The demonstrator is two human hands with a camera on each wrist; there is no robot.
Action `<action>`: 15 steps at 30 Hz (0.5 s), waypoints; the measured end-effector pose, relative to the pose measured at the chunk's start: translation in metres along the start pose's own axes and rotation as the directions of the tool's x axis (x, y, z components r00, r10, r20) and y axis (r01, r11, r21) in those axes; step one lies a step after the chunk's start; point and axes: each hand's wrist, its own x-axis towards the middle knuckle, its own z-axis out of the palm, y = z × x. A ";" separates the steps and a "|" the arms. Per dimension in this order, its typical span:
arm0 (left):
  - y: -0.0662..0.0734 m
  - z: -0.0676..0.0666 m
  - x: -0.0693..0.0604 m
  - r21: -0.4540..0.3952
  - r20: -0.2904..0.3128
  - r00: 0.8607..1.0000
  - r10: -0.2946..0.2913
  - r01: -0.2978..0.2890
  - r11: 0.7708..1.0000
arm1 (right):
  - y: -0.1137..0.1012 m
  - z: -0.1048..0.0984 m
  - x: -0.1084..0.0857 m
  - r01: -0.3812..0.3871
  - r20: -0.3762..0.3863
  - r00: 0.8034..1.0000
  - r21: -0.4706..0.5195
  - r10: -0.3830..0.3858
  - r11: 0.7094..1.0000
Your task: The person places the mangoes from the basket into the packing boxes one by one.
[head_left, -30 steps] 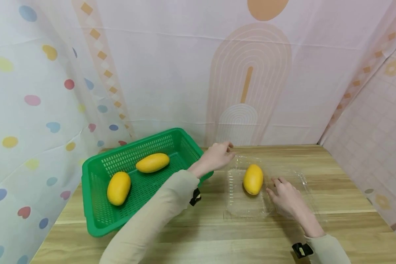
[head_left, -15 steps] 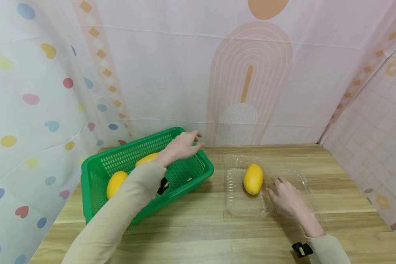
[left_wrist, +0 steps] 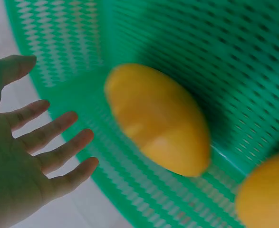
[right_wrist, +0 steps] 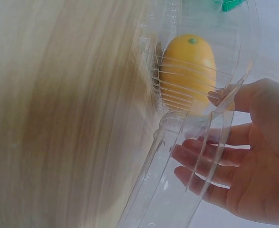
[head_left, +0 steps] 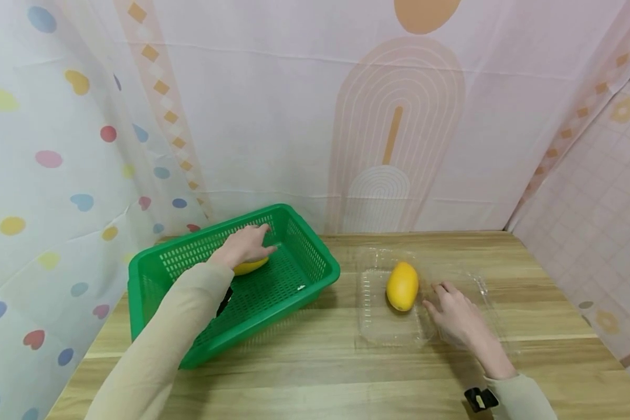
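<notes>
My left hand [head_left: 244, 244] hovers inside the green plastic basket [head_left: 273, 280], over a yellow mango [head_left: 251, 267] that it partly covers. In the left wrist view its fingers are spread and apart from that mango [left_wrist: 158, 121]; a second mango [left_wrist: 270, 192] shows at the right edge. On the right, one mango [head_left: 402, 286] lies in a clear plastic clamshell box [head_left: 367, 297]. Beside that mango my right hand [head_left: 457, 312] rests at the box's hinge side, over the folded-out lid. Seen from the right wrist, its loose fingers [right_wrist: 213, 166] touch the clear plastic.
Both containers stand on a wooden table [head_left: 320, 379], the basket left and the box right, with a strip of table between them. A patterned curtain [head_left: 273, 116] hangs along the table's back edge. A small white speck [head_left: 301, 287] lies in the basket.
My left hand has moved left from between the two containers, over the basket's right part, to above the mangoes in it. The right hand and box have stayed put.
</notes>
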 end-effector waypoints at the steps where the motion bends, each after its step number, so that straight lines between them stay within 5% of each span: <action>1: -0.005 0.004 0.001 0.010 0.011 1.000 -0.015 0.015 1.000 | 0.000 0.000 0.000 0.000 0.001 1.000 0.000 0.000 1.000; 8: -0.029 0.026 0.004 0.060 0.034 0.997 -0.073 0.071 0.996 | 0.000 0.001 -0.001 0.004 -0.012 1.000 0.004 -0.004 1.000; 15: -0.037 0.035 0.004 0.099 0.024 0.997 -0.080 0.077 0.992 | -0.001 0.000 -0.001 0.014 -0.016 1.000 0.013 -0.013 1.000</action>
